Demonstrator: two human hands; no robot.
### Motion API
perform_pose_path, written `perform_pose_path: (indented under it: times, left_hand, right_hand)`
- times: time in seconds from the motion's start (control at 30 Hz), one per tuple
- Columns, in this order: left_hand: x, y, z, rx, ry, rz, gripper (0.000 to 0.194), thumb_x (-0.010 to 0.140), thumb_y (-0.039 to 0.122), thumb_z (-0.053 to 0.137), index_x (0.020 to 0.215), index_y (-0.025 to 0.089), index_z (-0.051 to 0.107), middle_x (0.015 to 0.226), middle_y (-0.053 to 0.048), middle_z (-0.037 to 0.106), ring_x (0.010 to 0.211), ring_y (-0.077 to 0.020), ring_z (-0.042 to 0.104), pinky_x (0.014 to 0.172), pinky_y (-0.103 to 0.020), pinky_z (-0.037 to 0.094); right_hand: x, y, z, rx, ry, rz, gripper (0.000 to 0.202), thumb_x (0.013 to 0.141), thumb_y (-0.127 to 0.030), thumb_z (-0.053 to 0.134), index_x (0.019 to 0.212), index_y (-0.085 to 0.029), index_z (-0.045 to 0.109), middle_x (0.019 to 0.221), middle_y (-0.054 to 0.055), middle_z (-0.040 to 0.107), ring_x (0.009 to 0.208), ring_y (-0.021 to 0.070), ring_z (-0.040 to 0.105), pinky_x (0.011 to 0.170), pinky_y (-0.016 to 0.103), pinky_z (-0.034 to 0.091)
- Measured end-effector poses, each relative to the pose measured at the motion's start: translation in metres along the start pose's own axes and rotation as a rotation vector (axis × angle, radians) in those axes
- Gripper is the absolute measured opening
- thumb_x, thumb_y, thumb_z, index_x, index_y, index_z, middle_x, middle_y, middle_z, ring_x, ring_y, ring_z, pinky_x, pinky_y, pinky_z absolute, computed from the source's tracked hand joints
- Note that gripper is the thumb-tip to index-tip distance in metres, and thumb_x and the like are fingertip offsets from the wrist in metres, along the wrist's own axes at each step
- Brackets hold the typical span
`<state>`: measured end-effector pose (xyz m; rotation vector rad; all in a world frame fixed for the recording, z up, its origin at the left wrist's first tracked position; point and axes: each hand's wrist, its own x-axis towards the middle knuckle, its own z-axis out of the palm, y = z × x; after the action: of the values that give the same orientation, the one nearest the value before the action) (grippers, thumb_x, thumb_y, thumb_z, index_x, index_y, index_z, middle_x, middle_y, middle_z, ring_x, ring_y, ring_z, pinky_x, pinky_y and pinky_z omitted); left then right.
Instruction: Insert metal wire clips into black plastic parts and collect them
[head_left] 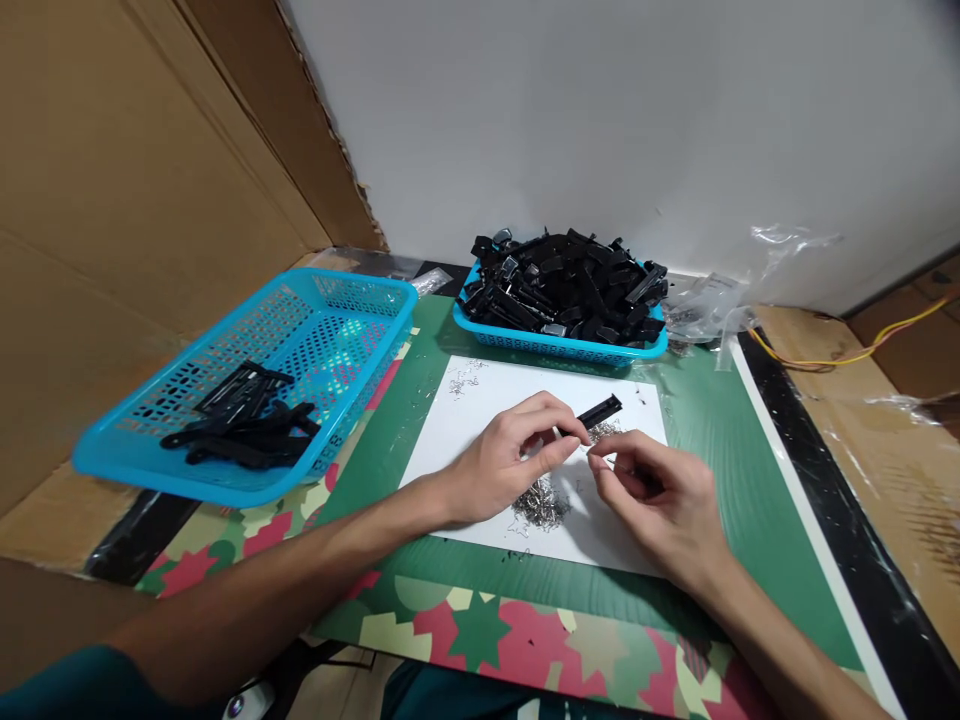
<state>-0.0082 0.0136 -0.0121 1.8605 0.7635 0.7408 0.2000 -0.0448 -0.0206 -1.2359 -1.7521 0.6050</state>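
Black strip (602, 410) slants behind the left grip's (517, 445) curled fingers, can't tell if clasped; right grip (671, 490), alongside, presses fingertips together. Strip looks light, stiff: pinch its long sides.

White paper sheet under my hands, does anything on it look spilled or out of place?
Yes: small silvery metallic pieces lie strewn at the far-left corner of the white paper sheet, apart from the silvery heap by your left hand, so they look like strays.

Narrow black part (601, 411) (slanted) in left hand (504, 455)
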Motion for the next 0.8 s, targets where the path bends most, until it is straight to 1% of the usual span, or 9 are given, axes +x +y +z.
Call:
perform_pose_path:
  times: [0.07, 0.1, 0.17, 0.27, 0.33, 0.4, 0.5, 0.6, 0.8]
  left_hand:
    - [0.000, -0.001, 0.000, -0.010, -0.004, 0.009, 0.020, 0.107, 0.029, 0.055, 0.114, 0.021, 0.072, 0.113, -0.005, 0.062, 0.099, -0.0161, 0.059, 0.085, -0.029, 0.046]
    - [0.000, -0.001, 0.000, -0.025, 0.000, -0.001, 0.019, 0.107, 0.029, 0.056, 0.116, 0.021, 0.071, 0.114, -0.005, 0.063, 0.099, -0.0163, 0.060, 0.085, -0.029, 0.046]
    - [-0.001, -0.003, 0.001, -0.067, 0.027, -0.036, 0.020, 0.104, 0.031, 0.063, 0.120, 0.021, 0.066, 0.114, -0.005, 0.064, 0.091, -0.0148, 0.060, 0.079, -0.029, 0.047]
    - [-0.001, -0.006, 0.003, -0.108, 0.097, -0.064, 0.033, 0.095, 0.032, 0.077, 0.120, 0.021, 0.060, 0.111, -0.003, 0.065, 0.081, -0.0121, 0.059, 0.073, -0.027, 0.046]
    - [-0.001, -0.007, 0.004, -0.118, 0.120, -0.062, 0.032, 0.092, 0.031, 0.080, 0.116, 0.020, 0.062, 0.108, -0.002, 0.065, 0.081, -0.0116, 0.059, 0.071, -0.026, 0.046]
    - [-0.001, -0.007, 0.004, -0.127, 0.121, -0.064, 0.028, 0.092, 0.032, 0.080, 0.112, 0.019, 0.064, 0.107, -0.002, 0.066, 0.079, -0.0111, 0.059, 0.070, -0.026, 0.046]
    - [-0.001, -0.007, 0.004, -0.106, 0.117, -0.077, 0.027, 0.090, 0.030, 0.082, 0.109, 0.018, 0.067, 0.102, -0.002, 0.066, 0.076, -0.0111, 0.057, 0.070, -0.027, 0.047]
    - [-0.001, -0.006, 0.004, -0.073, 0.121, -0.096, 0.027, 0.087, 0.029, 0.084, 0.107, 0.017, 0.070, 0.096, -0.002, 0.068, 0.076, -0.0118, 0.058, 0.070, -0.027, 0.048]
    - [-0.001, -0.005, 0.004, -0.078, 0.155, -0.127, 0.025, 0.083, 0.027, 0.088, 0.100, 0.016, 0.072, 0.100, -0.004, 0.074, 0.077, -0.0131, 0.063, 0.071, -0.028, 0.051]
  right_hand:
    - [0.000, 0.000, -0.002, -0.069, 0.064, -0.057, 0.007, 0.090, -0.014, 0.066, 0.088, -0.019, 0.069, 0.060, -0.010, 0.039, 0.048, 0.0077, 0.034, 0.047, 0.023, 0.030]
    - [0.000, 0.000, -0.003, -0.108, 0.091, -0.086, 0.007, 0.090, -0.013, 0.066, 0.089, -0.019, 0.069, 0.060, -0.009, 0.040, 0.048, 0.0076, 0.035, 0.048, 0.023, 0.031]
    - [-0.001, 0.002, -0.005, -0.183, 0.123, -0.150, 0.008, 0.092, -0.011, 0.065, 0.093, -0.018, 0.069, 0.062, -0.008, 0.045, 0.049, 0.0075, 0.038, 0.049, 0.023, 0.034]
    - [-0.001, 0.008, -0.006, -0.293, 0.112, -0.293, 0.013, 0.093, -0.006, 0.062, 0.096, -0.017, 0.069, 0.067, -0.005, 0.054, 0.051, 0.0077, 0.042, 0.051, 0.023, 0.037]
    - [-0.002, 0.013, -0.006, -0.375, 0.090, -0.396, 0.015, 0.093, -0.004, 0.061, 0.095, -0.017, 0.068, 0.067, -0.005, 0.056, 0.051, 0.0084, 0.043, 0.050, 0.024, 0.036]
    - [-0.002, 0.016, -0.005, -0.446, 0.069, -0.458, 0.016, 0.094, -0.003, 0.060, 0.094, -0.017, 0.069, 0.064, -0.005, 0.054, 0.050, 0.0093, 0.044, 0.049, 0.026, 0.035]
    - [-0.003, 0.015, -0.004, -0.498, 0.019, -0.465, 0.018, 0.097, -0.005, 0.057, 0.093, -0.017, 0.069, 0.062, -0.004, 0.054, 0.051, 0.0103, 0.047, 0.048, 0.027, 0.036]
    - [-0.003, 0.013, -0.004, -0.511, 0.006, -0.471, 0.019, 0.099, -0.006, 0.055, 0.092, -0.018, 0.068, 0.061, -0.004, 0.053, 0.050, 0.0102, 0.047, 0.048, 0.028, 0.036]
    - [-0.003, 0.013, -0.004, -0.458, -0.048, -0.509, 0.018, 0.100, -0.005, 0.054, 0.099, -0.016, 0.068, 0.065, -0.002, 0.057, 0.052, 0.0116, 0.048, 0.048, 0.030, 0.035]
